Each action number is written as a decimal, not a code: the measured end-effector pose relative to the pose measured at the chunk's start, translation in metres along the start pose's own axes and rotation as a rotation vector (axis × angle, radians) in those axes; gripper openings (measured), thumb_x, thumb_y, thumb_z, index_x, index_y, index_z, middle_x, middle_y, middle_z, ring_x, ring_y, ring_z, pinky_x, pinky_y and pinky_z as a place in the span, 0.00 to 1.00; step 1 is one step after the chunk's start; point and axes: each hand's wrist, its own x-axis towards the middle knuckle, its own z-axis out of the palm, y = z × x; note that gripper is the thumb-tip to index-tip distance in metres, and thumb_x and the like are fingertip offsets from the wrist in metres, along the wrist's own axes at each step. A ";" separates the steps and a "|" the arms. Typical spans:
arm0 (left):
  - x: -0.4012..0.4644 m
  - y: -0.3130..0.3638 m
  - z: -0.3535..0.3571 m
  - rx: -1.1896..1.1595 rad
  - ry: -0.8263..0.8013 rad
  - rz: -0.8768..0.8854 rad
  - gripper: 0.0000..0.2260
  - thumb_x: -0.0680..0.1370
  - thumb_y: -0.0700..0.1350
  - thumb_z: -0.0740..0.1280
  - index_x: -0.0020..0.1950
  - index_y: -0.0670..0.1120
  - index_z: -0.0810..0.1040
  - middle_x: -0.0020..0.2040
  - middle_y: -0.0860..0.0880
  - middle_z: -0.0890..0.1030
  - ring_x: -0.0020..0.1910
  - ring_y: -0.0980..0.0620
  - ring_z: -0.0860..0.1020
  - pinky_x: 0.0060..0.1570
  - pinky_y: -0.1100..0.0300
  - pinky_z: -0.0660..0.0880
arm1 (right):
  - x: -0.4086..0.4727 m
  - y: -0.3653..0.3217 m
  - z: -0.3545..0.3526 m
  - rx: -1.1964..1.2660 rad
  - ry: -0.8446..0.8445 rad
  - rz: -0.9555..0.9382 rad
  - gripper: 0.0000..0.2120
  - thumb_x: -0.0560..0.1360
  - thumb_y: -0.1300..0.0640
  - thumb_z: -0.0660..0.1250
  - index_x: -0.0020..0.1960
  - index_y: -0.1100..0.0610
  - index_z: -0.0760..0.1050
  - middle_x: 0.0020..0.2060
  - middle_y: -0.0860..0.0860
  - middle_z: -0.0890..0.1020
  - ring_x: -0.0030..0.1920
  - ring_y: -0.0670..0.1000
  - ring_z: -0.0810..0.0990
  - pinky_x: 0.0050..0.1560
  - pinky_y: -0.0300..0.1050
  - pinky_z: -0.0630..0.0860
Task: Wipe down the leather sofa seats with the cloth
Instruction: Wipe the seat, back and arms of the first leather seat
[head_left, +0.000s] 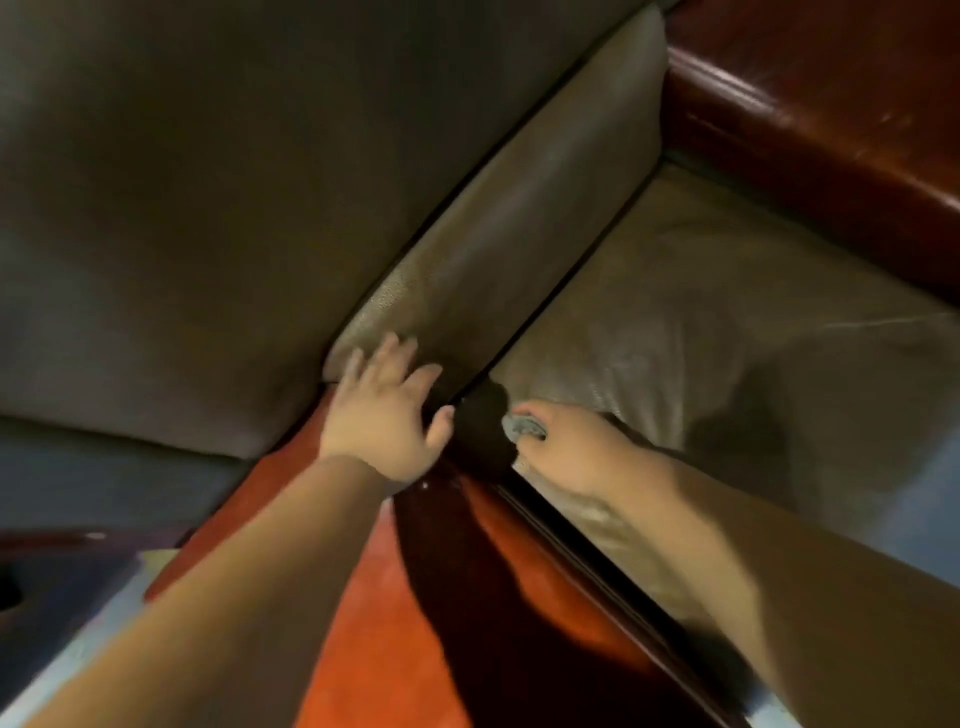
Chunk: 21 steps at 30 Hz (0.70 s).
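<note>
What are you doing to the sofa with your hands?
A person is leaning over a brown leather sofa to clean it. The left hand lies flat with its fingers spread on the padded leather divider between two seats. The right hand is curled round a small grey cloth at the front corner of the right-hand seat cushion, next to the glossy wooden frame. The picture is blurry, so how much has been wiped cannot be told.

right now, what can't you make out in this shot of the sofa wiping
- Cloth, head view: only a grey wad shows; the right hand curls over the rest.
- Left hand fingertips: motion-blurred against the leather cushion.
- Gap between the hands: in deep shadow.
- Dark object at the lower left: cut off by the frame edge.
</note>
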 end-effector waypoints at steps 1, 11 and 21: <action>-0.011 0.022 -0.009 -0.072 -0.076 -0.044 0.27 0.79 0.61 0.58 0.73 0.51 0.77 0.76 0.45 0.74 0.80 0.42 0.65 0.80 0.44 0.58 | -0.015 0.004 -0.014 -0.050 -0.046 0.007 0.23 0.79 0.44 0.61 0.73 0.42 0.72 0.65 0.47 0.81 0.63 0.52 0.80 0.62 0.47 0.76; -0.129 0.161 -0.097 -0.299 -0.225 -0.086 0.19 0.84 0.57 0.60 0.73 0.54 0.77 0.65 0.53 0.83 0.62 0.47 0.81 0.56 0.55 0.77 | -0.180 0.040 -0.144 -0.260 -0.083 0.127 0.26 0.83 0.40 0.56 0.81 0.42 0.63 0.76 0.51 0.72 0.71 0.57 0.74 0.65 0.48 0.70; -0.173 0.233 -0.161 -0.226 -0.123 -0.009 0.15 0.83 0.56 0.60 0.60 0.50 0.80 0.56 0.48 0.84 0.55 0.43 0.82 0.45 0.56 0.73 | -0.330 0.078 -0.185 -0.305 0.134 0.151 0.27 0.82 0.38 0.56 0.79 0.42 0.64 0.68 0.52 0.78 0.63 0.55 0.79 0.54 0.47 0.73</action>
